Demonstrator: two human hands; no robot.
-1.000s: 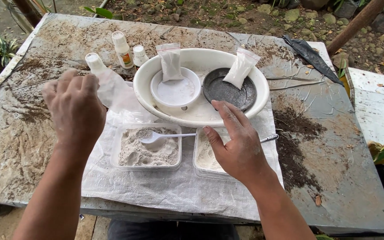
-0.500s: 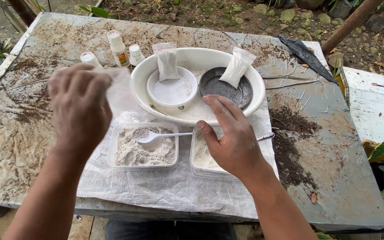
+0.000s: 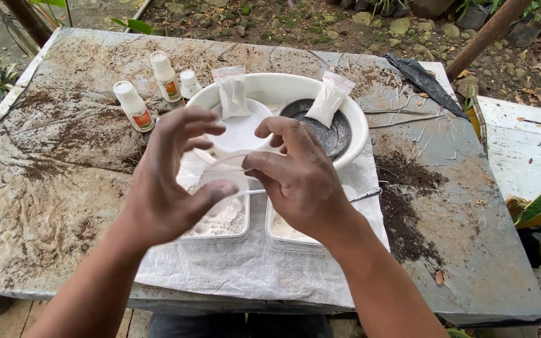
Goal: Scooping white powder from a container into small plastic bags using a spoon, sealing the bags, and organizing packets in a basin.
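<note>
My left hand (image 3: 170, 178) and my right hand (image 3: 298, 181) meet above the table, each pinching an edge of a small clear plastic bag (image 3: 225, 172) held between them. Right below sit two shallow clear trays of white powder, the left tray (image 3: 220, 224) and the right tray (image 3: 281, 233), the second mostly hidden by my right hand. A spoon lies across them; only its metal handle (image 3: 365, 194) shows.
Behind the hands a big white oval basin (image 3: 283, 82) holds a white bowl (image 3: 245, 131), a dark bowl (image 3: 336, 131) and two small bags of white powder (image 3: 231, 92). Three white bottles (image 3: 134, 106) stand at the back left. A white sheet (image 3: 252, 269) lies under the trays, and loose soil (image 3: 408, 206) to the right.
My left hand came in from the left with the clear bag. My right hand lifted off the right tray and took hold of the bag's other side.
</note>
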